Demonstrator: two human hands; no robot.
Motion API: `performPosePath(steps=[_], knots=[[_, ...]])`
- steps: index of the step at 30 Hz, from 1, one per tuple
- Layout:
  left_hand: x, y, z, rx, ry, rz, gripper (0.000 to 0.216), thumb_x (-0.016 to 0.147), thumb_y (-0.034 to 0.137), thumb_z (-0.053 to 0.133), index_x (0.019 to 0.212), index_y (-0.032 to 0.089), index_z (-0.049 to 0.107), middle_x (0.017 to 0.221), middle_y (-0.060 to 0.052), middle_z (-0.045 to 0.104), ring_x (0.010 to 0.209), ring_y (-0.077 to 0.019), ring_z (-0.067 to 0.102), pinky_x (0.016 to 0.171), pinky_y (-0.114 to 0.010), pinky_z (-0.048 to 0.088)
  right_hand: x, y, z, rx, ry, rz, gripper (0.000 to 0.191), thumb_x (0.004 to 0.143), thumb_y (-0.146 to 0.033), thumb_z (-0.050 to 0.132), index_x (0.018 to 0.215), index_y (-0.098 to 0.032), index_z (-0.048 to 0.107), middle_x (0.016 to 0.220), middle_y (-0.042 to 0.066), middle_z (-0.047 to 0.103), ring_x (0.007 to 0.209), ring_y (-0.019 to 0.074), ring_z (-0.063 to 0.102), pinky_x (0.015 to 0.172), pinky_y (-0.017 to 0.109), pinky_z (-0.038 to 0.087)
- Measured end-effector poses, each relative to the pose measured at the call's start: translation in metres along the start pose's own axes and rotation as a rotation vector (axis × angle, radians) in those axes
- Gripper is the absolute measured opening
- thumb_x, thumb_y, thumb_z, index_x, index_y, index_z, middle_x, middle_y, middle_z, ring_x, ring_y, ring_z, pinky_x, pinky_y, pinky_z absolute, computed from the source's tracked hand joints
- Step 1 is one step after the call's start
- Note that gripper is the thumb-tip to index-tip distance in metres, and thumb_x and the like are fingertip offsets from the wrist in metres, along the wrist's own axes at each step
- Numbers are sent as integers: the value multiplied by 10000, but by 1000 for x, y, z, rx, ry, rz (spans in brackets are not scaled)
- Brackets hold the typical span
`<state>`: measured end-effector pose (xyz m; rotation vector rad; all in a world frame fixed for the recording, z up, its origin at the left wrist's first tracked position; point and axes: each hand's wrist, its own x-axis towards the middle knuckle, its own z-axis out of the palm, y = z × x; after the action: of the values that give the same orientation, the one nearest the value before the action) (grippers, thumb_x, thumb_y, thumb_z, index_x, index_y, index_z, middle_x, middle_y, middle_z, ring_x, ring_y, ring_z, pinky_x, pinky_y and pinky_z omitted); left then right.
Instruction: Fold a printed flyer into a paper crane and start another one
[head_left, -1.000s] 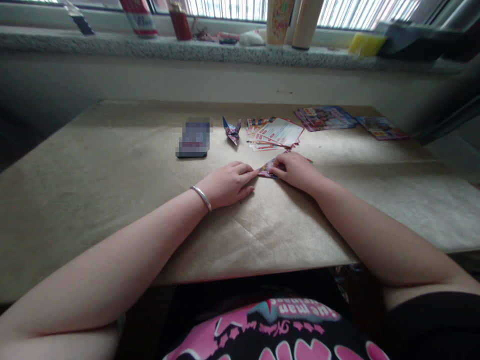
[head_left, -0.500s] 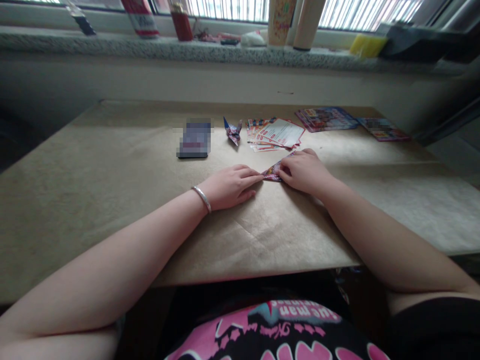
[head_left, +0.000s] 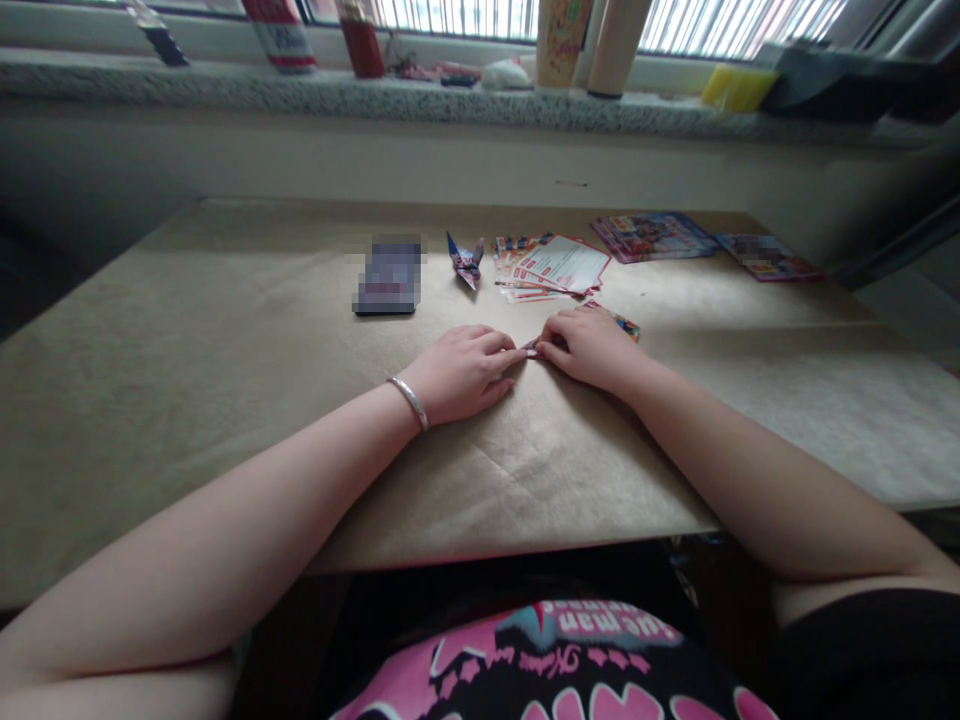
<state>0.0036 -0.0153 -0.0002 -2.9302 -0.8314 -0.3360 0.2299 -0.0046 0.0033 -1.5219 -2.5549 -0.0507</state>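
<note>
A folded piece of printed paper [head_left: 628,327] lies on the table, mostly hidden under my right hand [head_left: 594,345]. Its colourful edge shows behind the knuckles, and its narrow left tip shows between my hands. The right fingers are curled and pressed together on the paper near that tip. My left hand [head_left: 463,373], with a silver bangle at the wrist, rests low on the table. Its fingers are stretched out, the index fingertip touching the paper's left tip and the thumb apart below. Beyond the hands stands a folded paper crane [head_left: 466,264].
A dark, blurred-out phone-like slab [head_left: 390,278] lies left of the crane. To its right are fanned printed cards [head_left: 559,265] and glossy picture sheets [head_left: 656,238]. Bottles and a yellow block [head_left: 739,90] stand along the stone windowsill [head_left: 435,105] behind the table [head_left: 225,400].
My right hand has slid left along the paper toward my left hand, uncovering the paper's far right edge and hiding its middle. My left hand has barely moved.
</note>
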Motion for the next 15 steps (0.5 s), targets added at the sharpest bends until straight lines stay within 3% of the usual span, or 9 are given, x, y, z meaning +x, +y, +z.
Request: performPosePath(steps=[15], knots=[[0,3,-2,17,-10,-26,391,923,329,520,1267,180,631,1155,-108,660,1047,-250,593,909,-390,490,4,7,4,115,-21,72,261,879,-420,587,809,-201,710,868,62,741,796,202,624,704,309,398]])
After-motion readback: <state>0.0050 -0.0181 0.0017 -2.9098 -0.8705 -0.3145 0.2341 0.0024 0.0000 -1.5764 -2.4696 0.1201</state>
